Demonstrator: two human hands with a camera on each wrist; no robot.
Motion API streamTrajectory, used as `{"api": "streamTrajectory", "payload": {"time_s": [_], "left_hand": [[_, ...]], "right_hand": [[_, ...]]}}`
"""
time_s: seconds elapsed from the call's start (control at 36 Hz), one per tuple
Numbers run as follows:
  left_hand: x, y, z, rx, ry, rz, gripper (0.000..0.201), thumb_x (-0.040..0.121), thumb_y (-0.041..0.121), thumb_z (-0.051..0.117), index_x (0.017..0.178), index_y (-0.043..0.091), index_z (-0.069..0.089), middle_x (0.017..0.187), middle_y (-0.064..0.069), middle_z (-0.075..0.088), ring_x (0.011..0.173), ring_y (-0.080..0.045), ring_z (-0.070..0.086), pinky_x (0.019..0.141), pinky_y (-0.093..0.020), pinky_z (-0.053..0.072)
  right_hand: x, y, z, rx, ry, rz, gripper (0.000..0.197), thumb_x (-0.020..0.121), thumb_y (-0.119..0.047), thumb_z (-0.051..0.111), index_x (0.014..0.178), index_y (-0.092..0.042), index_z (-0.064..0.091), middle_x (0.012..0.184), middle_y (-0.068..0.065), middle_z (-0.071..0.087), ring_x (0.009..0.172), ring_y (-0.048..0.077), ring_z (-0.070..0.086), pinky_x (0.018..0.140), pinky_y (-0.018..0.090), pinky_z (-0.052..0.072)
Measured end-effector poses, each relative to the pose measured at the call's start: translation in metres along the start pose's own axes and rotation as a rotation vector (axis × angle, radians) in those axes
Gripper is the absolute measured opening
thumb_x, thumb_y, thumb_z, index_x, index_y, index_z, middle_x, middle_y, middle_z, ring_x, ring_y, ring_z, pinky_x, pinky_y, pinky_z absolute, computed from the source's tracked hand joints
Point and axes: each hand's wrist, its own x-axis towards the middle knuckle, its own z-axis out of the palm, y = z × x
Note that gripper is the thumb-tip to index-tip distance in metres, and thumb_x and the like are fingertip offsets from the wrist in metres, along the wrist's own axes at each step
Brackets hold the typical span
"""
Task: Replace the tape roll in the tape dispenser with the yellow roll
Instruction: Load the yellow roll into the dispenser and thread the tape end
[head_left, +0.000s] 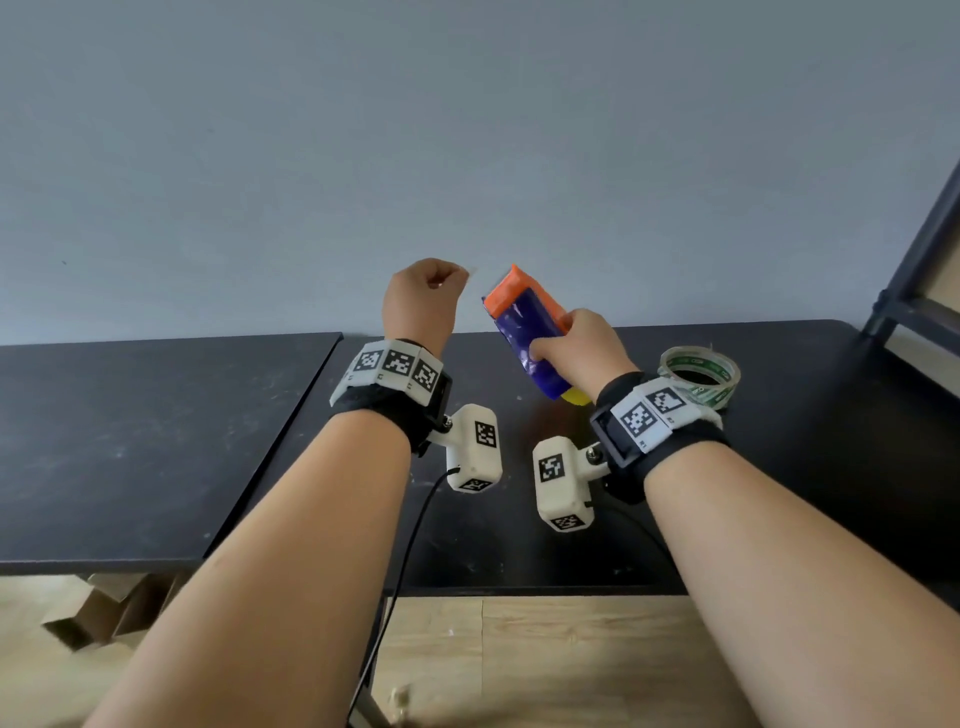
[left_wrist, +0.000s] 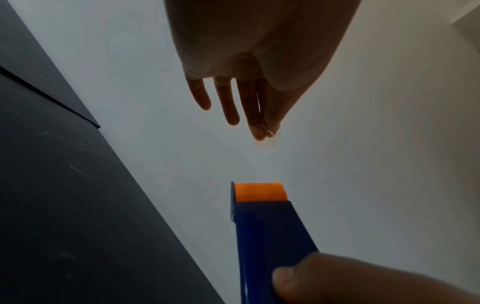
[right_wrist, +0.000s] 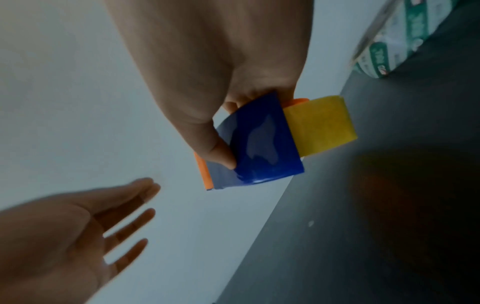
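Observation:
My right hand (head_left: 555, 339) grips a blue tape dispenser (head_left: 524, 332) with an orange cutter end, held tilted above the black table (head_left: 805, 457). A yellow roll (head_left: 575, 396) pokes out of its lower end, seen plainly in the right wrist view as the yellow roll (right_wrist: 322, 127) beside the blue dispenser (right_wrist: 259, 144). My left hand (head_left: 458, 274) is raised just left of the cutter end. Its thumb and forefinger pinch a small pale piece of tape (head_left: 471, 270). The left wrist view shows the left hand (left_wrist: 265, 131) above the orange tip of the dispenser (left_wrist: 267, 230).
A clear tape roll with green print (head_left: 698, 376) lies flat on the table, right of my right wrist. A second dark table (head_left: 130, 441) adjoins on the left. A black frame (head_left: 914, 291) stands at the far right. A plain wall rises behind.

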Motion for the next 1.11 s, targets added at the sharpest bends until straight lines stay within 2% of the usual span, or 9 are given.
{"api": "streamTrajectory", "payload": {"time_s": [0.08, 0.17, 0.22, 0.31, 0.5, 0.64, 0.78, 0.92, 1.11], "left_hand": [[0.002, -0.006, -0.003, 0.007, -0.007, -0.026, 0.014, 0.090, 0.023, 0.061, 0.092, 0.015, 0.072, 0.081, 0.003, 0.063, 0.068, -0.014, 0.052, 0.069, -0.023, 0.040], [0.003, -0.012, -0.005, 0.039, -0.010, -0.070, 0.008, 0.088, 0.029, 0.061, 0.083, 0.026, 0.068, 0.079, 0.006, 0.062, 0.075, -0.018, 0.055, 0.085, -0.034, 0.048], [0.002, -0.015, -0.006, 0.058, -0.020, -0.089, 0.008, 0.086, 0.034, 0.063, 0.079, 0.030, 0.066, 0.087, 0.005, 0.063, 0.085, -0.020, 0.058, 0.097, -0.044, 0.047], [0.003, -0.020, -0.007, 0.093, -0.040, -0.107, 0.009, 0.081, 0.041, 0.064, 0.075, 0.034, 0.066, 0.108, -0.001, 0.065, 0.102, -0.024, 0.060, 0.101, -0.047, 0.044], [0.005, -0.030, -0.010, 0.127, -0.090, -0.165, 0.013, 0.083, 0.040, 0.061, 0.071, 0.037, 0.062, 0.107, -0.005, 0.068, 0.101, -0.027, 0.062, 0.099, -0.051, 0.045], [0.004, -0.026, -0.013, 0.105, -0.111, -0.197, 0.011, 0.086, 0.033, 0.062, 0.081, 0.026, 0.068, 0.091, -0.003, 0.064, 0.103, -0.033, 0.062, 0.102, -0.052, 0.043], [0.001, -0.023, -0.009, 0.121, -0.185, -0.180, 0.012, 0.088, 0.029, 0.058, 0.080, 0.028, 0.067, 0.102, 0.001, 0.068, 0.107, -0.024, 0.060, 0.104, -0.049, 0.041], [-0.004, -0.019, 0.006, 0.174, -0.278, -0.143, 0.021, 0.085, 0.033, 0.056, 0.066, 0.037, 0.062, 0.107, 0.001, 0.069, 0.108, -0.024, 0.060, 0.102, -0.051, 0.042], [-0.015, -0.005, 0.032, 0.201, -0.377, -0.072, 0.019, 0.087, 0.034, 0.053, 0.070, 0.036, 0.062, 0.105, 0.004, 0.070, 0.108, -0.019, 0.060, 0.102, -0.048, 0.043]], "right_hand": [[0.006, 0.001, 0.007, -0.171, 0.009, -0.034, 0.024, 0.074, -0.008, 0.065, 0.064, -0.023, 0.049, 0.067, 0.002, 0.061, 0.062, 0.021, 0.059, 0.060, 0.029, 0.045], [0.014, 0.004, 0.017, -0.327, 0.003, -0.041, 0.018, 0.067, -0.010, 0.066, 0.062, -0.021, 0.053, 0.068, 0.004, 0.064, 0.067, 0.027, 0.063, 0.064, 0.033, 0.048], [0.017, 0.006, 0.022, -0.416, -0.013, -0.020, 0.010, 0.065, -0.012, 0.066, 0.065, -0.017, 0.057, 0.068, 0.004, 0.065, 0.069, 0.027, 0.064, 0.058, 0.029, 0.045], [0.023, 0.011, 0.031, -0.516, -0.035, -0.018, 0.009, 0.071, -0.017, 0.066, 0.078, -0.012, 0.063, 0.073, 0.002, 0.066, 0.069, 0.025, 0.062, 0.058, 0.027, 0.042], [0.027, 0.013, 0.041, -0.675, -0.088, -0.020, 0.021, 0.084, -0.020, 0.063, 0.102, -0.010, 0.059, 0.091, 0.005, 0.064, 0.077, 0.024, 0.055, 0.053, 0.026, 0.032], [0.030, 0.017, 0.040, -0.573, -0.078, -0.013, 0.053, 0.083, -0.035, 0.072, 0.125, -0.010, 0.052, 0.117, 0.006, 0.065, 0.097, 0.025, 0.061, 0.073, 0.031, 0.040], [0.028, 0.012, 0.032, -0.245, 0.101, -0.094, 0.032, 0.085, -0.033, 0.063, 0.113, -0.018, 0.065, 0.115, 0.004, 0.067, 0.105, 0.024, 0.063, 0.094, 0.043, 0.051], [0.024, 0.000, 0.015, -0.094, 0.180, -0.213, 0.022, 0.089, -0.030, 0.064, 0.107, -0.022, 0.074, 0.101, -0.002, 0.070, 0.100, 0.019, 0.064, 0.097, 0.046, 0.050], [0.013, 0.005, -0.004, -0.033, 0.075, -0.182, 0.021, 0.087, -0.034, 0.066, 0.103, -0.024, 0.076, 0.109, -0.004, 0.072, 0.106, 0.016, 0.063, 0.101, 0.047, 0.048]]}}
